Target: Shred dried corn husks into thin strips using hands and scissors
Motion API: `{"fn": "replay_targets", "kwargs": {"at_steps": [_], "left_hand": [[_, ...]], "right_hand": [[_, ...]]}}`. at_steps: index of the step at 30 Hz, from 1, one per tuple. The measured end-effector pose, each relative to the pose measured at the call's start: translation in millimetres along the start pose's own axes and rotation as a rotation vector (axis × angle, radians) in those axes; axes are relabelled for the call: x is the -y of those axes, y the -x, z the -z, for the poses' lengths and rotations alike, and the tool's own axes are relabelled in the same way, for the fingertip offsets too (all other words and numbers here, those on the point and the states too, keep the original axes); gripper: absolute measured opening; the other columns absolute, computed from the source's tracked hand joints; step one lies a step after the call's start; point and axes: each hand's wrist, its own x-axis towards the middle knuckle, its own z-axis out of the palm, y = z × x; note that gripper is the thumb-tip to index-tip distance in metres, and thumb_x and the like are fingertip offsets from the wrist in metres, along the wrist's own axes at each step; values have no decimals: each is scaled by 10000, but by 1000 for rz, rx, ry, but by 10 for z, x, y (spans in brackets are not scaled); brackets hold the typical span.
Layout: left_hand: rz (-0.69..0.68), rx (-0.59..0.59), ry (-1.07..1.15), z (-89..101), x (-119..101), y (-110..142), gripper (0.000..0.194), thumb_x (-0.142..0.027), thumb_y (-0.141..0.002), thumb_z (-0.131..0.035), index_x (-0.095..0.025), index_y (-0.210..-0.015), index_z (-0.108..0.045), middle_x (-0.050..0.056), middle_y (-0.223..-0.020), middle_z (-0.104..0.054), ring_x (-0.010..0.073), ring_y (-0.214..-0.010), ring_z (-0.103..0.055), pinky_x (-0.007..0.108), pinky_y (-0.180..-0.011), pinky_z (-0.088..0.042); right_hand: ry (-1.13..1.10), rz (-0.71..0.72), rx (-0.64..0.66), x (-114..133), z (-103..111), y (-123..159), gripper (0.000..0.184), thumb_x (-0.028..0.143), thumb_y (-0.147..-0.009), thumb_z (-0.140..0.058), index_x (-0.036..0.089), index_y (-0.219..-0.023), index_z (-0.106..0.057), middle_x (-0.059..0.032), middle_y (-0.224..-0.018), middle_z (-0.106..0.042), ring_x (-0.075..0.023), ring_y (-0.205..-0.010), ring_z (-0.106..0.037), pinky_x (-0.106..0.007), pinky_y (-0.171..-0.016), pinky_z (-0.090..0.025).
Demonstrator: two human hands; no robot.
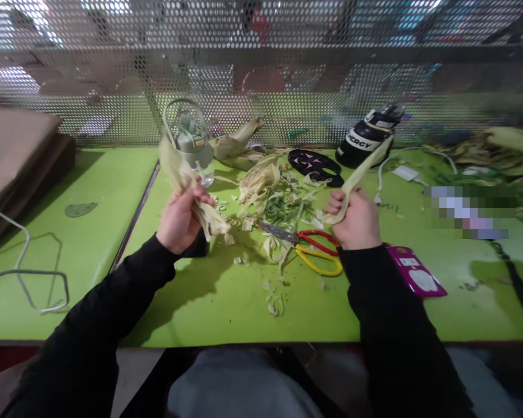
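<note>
My left hand (179, 219) is closed round a bunch of pale corn husks (174, 165), whose ends stick out above and below the fist. A single strip of corn husk (362, 172) is gripped in my right hand (358, 219), pointing up and to the right. Scissors (318, 249) with a red and a yellow handle lie just left of my right wrist, blades toward the middle. Between the hands spreads a heap of husk scraps (259, 183) and shredded green bits (283, 209). A dark flat object (196, 247) shows partly behind my left wrist.
Behind stand a clear bottle (196, 148) and a black bottle (366, 139), before a perforated metal screen (261, 75). More husks (239, 145) and a black cut-out piece (314, 164) lie between them. At right are a purple scale-like device (416, 273) and a white cable (381, 168); brown cardboard (17, 157) is stacked left.
</note>
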Motion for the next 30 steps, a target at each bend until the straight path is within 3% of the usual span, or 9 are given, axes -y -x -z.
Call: {"fn": "replay_targets", "kwargs": {"at_steps": [3, 5, 7, 12, 14, 17, 19, 25, 30], "left_hand": [[262, 65, -195, 22, 172, 23, 52, -148, -854, -630, -105, -882, -635, 32, -781, -668, 110, -674, -624, 246, -686, -526], [319, 25, -243, 20, 286, 60, 110, -157, -805, -696, -99, -883, -647, 40, -830, -686, 111, -693, -624, 255, -706, -521], [352, 16, -262, 12, 354, 100, 153, -158, -777, -727, -111, -899, -646, 27, -826, -683, 110, -694, -618, 269, -725, -519], [391, 210, -201, -49, 403, 230, 298, -270, -781, -749, -147, -1026, -630, 51, -977, -686, 150, -828, -644, 303, -802, -507], [389, 252, -204, -70, 427, 274, 348, -223, -740, -783, -150, -1040, -622, 48, -981, -686, 155, -843, -646, 302, -809, -505], [407, 200, -222, -64, 463, 287, 196, -170, -768, -736, -123, -928, -632, 27, -802, -685, 124, -693, -630, 273, -725, -510], [424, 147, -214, -45, 468, 268, 60, -167, -825, -660, -116, -835, -629, 16, -711, -667, 105, -614, -609, 252, -672, -505], [466, 129, -198, -33, 408, 232, 64, -164, -828, -652, -128, -782, -626, 8, -698, -663, 101, -609, -614, 254, -699, -512], [498, -50, -185, -30, 336, 182, 100, -198, -880, -576, -132, -861, -649, 38, -775, -692, 141, -696, -649, 289, -743, -532]], "right_hand": [[81, -94, 166, -65, -82, 159, 139, 216, -743, -689, 213, -785, -556, 18, -737, -608, -113, -606, -578, -250, -519, -510], [242, -75, 363, -141, -202, 361, 185, 286, -732, -747, 212, -809, -596, 24, -798, -612, -104, -645, -583, -251, -576, -532], [320, -35, 451, -210, -312, 551, 239, 376, -743, -752, 214, -811, -591, 25, -775, -611, -108, -630, -576, -256, -565, -523], [624, 193, 418, -306, -434, 782, 351, 508, -754, -737, 214, -805, -552, -10, -733, -636, -151, -629, -586, -290, -536, -503], [652, 207, 458, -331, -441, 796, 372, 539, -751, -728, 212, -822, -565, -26, -763, -658, -167, -658, -611, -311, -564, -527], [590, 104, 546, -354, -422, 759, 358, 533, -769, -713, 202, -860, -611, -20, -768, -669, -155, -654, -619, -303, -582, -533], [544, 33, 533, -359, -395, 711, 335, 512, -767, -723, 198, -822, -621, 11, -690, -633, -119, -573, -567, -262, -523, -482], [454, -8, 424, -354, -334, 629, 300, 435, -709, -796, 195, -758, -623, 50, -630, -548, -72, -534, -440, -214, -475, -351], [379, -35, 381, -340, -227, 466, 246, 430, -777, -727, 221, -832, -610, 31, -743, -596, -105, -619, -523, -245, -561, -436]]}}
